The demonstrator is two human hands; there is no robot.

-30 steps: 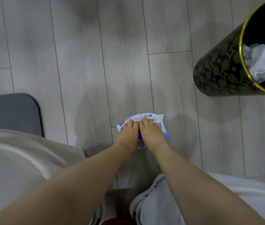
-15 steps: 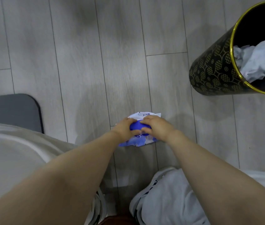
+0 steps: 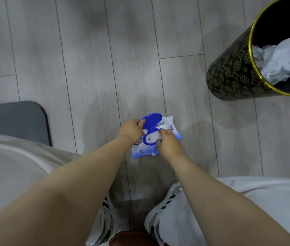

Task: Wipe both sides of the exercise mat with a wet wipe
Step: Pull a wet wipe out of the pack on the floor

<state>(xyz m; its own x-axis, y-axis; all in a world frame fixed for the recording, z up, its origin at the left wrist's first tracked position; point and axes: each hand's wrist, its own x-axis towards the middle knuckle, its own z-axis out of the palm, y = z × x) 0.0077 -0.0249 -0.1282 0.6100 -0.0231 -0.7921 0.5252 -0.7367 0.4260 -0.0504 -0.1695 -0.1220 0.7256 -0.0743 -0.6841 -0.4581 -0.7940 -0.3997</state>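
A blue and white wet wipe pack (image 3: pixel 145 152) lies on the grey floor in front of my feet. Its blue lid (image 3: pixel 151 118) is flipped open away from me. My left hand (image 3: pixel 131 131) holds the lid's left edge with curled fingers. My right hand (image 3: pixel 168 142) pinches at the white wipe in the pack's opening. A corner of the dark grey exercise mat (image 3: pixel 14 119) shows at the left, partly hidden by my left knee.
A black bin with a gold pattern and rim (image 3: pixel 229 71) stands at the right, with crumpled white wipes (image 3: pixel 279 63) inside. My two white sneakers (image 3: pixel 160 212) are planted below the pack. Bare plank flooring stretches ahead.
A second ago both hands pressed on the shut pack. Since then the lid has been flipped open, and my right hand has moved to the opening.
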